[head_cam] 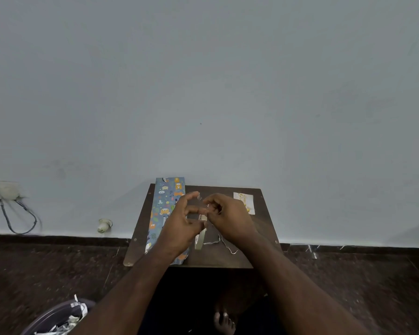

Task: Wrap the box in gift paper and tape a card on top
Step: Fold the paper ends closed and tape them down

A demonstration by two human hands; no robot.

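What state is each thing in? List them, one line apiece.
wrapped box: covered in gift paper, lying on the table.
tape roll: on edge, held by the left hand.
tape strip: pulled out between both hands.
right hand: pinching the strip.
card: flat, untaped, apart from the box.
paper scraps: loose on the table.

Your small dark desk (261,228) stands against the wall on the dark floor (46,269). On it you have the wrapped box (163,209) along the left side, a card (244,201) at the far right corner (gold lettering), and thin paper strips (228,246) near the front.
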